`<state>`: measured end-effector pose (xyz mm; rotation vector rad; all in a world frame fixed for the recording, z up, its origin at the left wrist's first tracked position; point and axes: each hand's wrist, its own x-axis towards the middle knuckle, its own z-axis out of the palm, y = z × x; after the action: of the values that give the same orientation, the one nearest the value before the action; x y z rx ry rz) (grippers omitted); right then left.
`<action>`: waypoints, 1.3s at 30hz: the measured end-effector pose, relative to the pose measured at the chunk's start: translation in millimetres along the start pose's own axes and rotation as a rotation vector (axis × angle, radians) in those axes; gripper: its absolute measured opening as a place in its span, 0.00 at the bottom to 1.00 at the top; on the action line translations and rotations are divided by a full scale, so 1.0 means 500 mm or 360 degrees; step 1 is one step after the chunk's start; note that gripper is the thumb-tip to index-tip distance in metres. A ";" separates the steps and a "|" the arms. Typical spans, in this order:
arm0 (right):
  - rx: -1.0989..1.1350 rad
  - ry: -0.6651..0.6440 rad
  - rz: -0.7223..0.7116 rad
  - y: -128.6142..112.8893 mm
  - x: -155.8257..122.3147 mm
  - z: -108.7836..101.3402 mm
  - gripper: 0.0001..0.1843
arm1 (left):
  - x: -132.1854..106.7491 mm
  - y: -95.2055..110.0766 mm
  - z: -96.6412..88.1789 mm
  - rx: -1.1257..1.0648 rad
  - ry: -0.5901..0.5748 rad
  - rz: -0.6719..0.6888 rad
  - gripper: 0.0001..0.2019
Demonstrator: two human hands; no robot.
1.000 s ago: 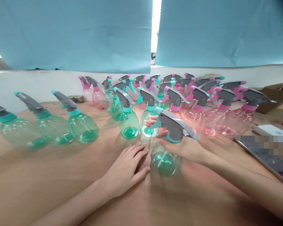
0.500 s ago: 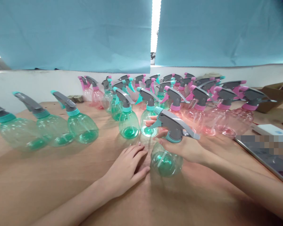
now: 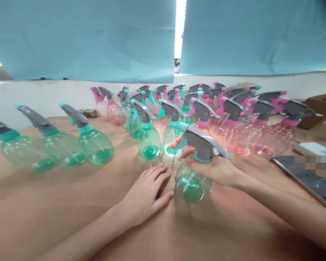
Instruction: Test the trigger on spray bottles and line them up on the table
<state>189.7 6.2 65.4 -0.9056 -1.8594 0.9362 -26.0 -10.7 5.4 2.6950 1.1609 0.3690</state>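
Note:
A clear green spray bottle [image 3: 194, 185] with a grey head and teal collar stands upright on the wooden table in front of me. My right hand [image 3: 220, 170] is wrapped round its neck from the right, the index finger reaching past the teal trigger and the other fingers partly hidden behind the head. Just left of that bottle, my left hand [image 3: 146, 195] lies flat on the table with its thumb apart, holding nothing. Beyond my hands stand two more green spray bottles [image 3: 149, 143], and to their right is a row of pink spray bottles [image 3: 263, 139].
Three green spray bottles [image 3: 96, 148] stand in a row at the left. Several pink and green ones crowd the back near the white wall [image 3: 43, 98]. At the right lie a phone-like device [image 3: 301, 177], a small white box [image 3: 312, 148] and an open cardboard box [image 3: 317, 108].
The fingers of my right hand have shifted a little around the bottle's neck and trigger, with the index finger now more separate. My left hand stays where it was.

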 end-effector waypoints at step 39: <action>0.0058 0.0079 -0.0159 -0.032 0.009 0.054 0.26 | -0.041 0.021 -0.013 -0.0485 0.0183 -0.0120 0.26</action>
<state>160.3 -4.0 70.9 -0.7996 -1.8227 0.8760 -34.1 -32.2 11.2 2.3878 1.1287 0.6401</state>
